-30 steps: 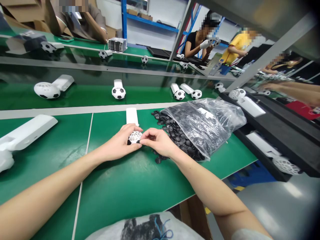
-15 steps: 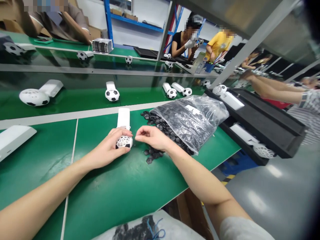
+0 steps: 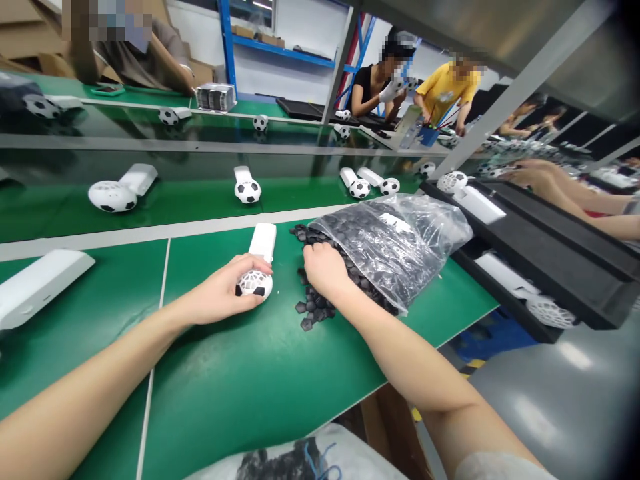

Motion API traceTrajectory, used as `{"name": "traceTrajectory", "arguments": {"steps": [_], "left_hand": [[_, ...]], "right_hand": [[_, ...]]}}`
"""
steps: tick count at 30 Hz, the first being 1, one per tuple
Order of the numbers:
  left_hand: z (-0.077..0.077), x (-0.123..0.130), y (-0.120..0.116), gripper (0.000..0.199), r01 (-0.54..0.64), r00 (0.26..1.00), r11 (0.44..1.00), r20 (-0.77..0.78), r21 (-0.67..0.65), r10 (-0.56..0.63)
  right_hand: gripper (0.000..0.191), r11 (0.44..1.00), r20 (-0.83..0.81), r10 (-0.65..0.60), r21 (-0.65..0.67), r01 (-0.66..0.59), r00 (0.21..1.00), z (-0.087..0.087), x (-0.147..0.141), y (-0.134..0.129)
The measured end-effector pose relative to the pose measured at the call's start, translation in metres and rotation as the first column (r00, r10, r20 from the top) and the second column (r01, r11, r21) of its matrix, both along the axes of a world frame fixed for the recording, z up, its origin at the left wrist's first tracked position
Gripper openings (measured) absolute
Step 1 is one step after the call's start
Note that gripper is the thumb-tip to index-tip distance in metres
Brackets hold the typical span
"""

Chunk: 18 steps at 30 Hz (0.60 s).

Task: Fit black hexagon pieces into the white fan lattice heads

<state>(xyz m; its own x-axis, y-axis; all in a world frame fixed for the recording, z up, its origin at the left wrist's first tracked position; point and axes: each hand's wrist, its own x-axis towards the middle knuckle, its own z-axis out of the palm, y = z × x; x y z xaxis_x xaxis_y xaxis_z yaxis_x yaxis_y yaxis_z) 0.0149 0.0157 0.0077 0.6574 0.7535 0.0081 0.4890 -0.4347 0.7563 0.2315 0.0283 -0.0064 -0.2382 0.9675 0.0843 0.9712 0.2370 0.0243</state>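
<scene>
My left hand is closed around the ball end of a white soccer-ball-headed device, whose flat handle points away from me on the green table. The ball shows an open white lattice on top and a few black patches at its lower side. My right hand lies at the pile of small black pentagon pieces, fingers curled down into it; whether a piece is between the fingertips is hidden. The pieces spill from a clear plastic bag just right of that hand.
Several soccer-ball devices lie on the green conveyor beyond the table. Black trays holding lattice-headed devices stand at the right edge. A white housing is at the left. Co-workers sit across the line; another person's arms reach in at right.
My right hand has moved from beside the ball, rightward onto the black pieces. My left hand keeps its hold on the device. The whole view has shifted slightly.
</scene>
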Motion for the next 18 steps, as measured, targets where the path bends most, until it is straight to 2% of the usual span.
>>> {"name": "traceTrajectory", "arguments": {"steps": [2, 4, 6, 8, 10, 12, 14, 18], "left_hand": [[0.001, 0.0, -0.002, 0.035, -0.003, 1.0, 1.0, -0.016, 0.004, 0.003], [0.001, 0.001, -0.004, 0.042, -0.086, 0.994, 0.996, -0.067, 0.035, 0.088], [0.0, 0.0, -0.005, 0.05, -0.177, 0.976, 0.983, -0.119, 0.052, 0.182], [0.001, -0.003, -0.005, 0.055, -0.184, 0.973, 0.983, -0.14, 0.023, 0.185], [0.003, -0.007, -0.004, 0.057, -0.124, 0.985, 0.992, -0.123, -0.022, 0.12], [0.006, -0.01, -0.002, 0.055, -0.063, 0.993, 0.996, -0.102, -0.058, 0.057], [0.007, -0.011, -0.002, 0.05, -0.028, 0.996, 0.997, -0.088, -0.069, 0.022], [0.005, -0.006, -0.003, 0.043, -0.083, 0.993, 0.997, -0.08, -0.008, 0.082]], "right_hand": [[0.024, 1.0, -0.019, -0.007, 0.004, 0.007, 1.0, 0.002, 0.005, 0.004], [0.023, 1.0, -0.045, -0.004, 0.014, 0.005, 0.999, 0.007, 0.011, 0.005], [0.021, 0.999, -0.191, 0.043, 0.02, -0.04, 0.981, 0.011, 0.012, 0.001], [0.017, 0.988, -0.464, 0.124, -0.022, -0.151, 0.877, 0.014, 0.007, -0.007], [0.012, 0.953, -0.711, 0.168, -0.061, -0.297, 0.683, 0.015, -0.002, -0.015], [0.009, 0.912, -0.821, 0.183, -0.064, -0.405, 0.541, 0.013, -0.013, -0.02], [0.007, 0.89, -0.862, 0.198, -0.041, -0.454, 0.466, 0.009, -0.021, -0.021], [0.005, 0.865, -0.882, 0.229, -0.011, -0.502, 0.413, 0.003, -0.027, -0.017]]}}
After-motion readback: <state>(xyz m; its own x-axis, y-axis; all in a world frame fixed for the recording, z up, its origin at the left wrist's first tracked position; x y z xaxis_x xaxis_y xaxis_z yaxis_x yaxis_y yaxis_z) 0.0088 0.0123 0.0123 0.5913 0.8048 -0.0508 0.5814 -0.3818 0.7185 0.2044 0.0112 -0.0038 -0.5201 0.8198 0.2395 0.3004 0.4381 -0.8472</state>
